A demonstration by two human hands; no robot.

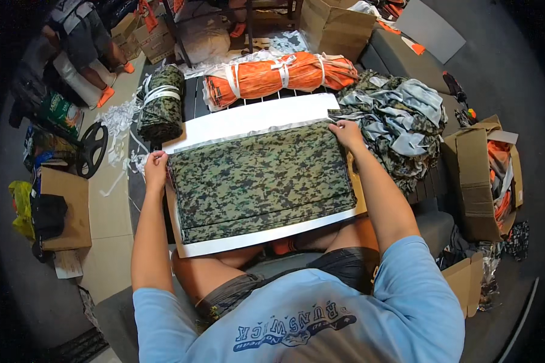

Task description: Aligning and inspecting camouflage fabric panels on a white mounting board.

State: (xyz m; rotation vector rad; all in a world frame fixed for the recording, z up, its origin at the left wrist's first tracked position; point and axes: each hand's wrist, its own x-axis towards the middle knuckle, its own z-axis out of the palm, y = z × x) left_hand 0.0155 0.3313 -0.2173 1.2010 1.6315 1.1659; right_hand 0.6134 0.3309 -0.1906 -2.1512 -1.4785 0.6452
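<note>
A flat stack of camouflage fabric (259,177) lies across a white board (259,113) in front of me. My left hand (156,170) pinches the stack's far left corner between thumb and fingers. At the far right corner, my right hand (346,134) grips the fabric's edge. Beyond the board lies an orange fabric bundle (259,78) tied with white strips. A rolled camouflage bundle (160,106), also tied in white, stands near the board's far left corner. Loose camouflage and pale cloth (390,122) is heaped to the right of my right hand.
White fabric scraps (118,122) litter the left side. Open cardboard boxes stand left (68,204), right (472,181) and at the far side (336,27). A black steering-wheel-like ring (92,149) is at left. Another person (79,36) is at the far left.
</note>
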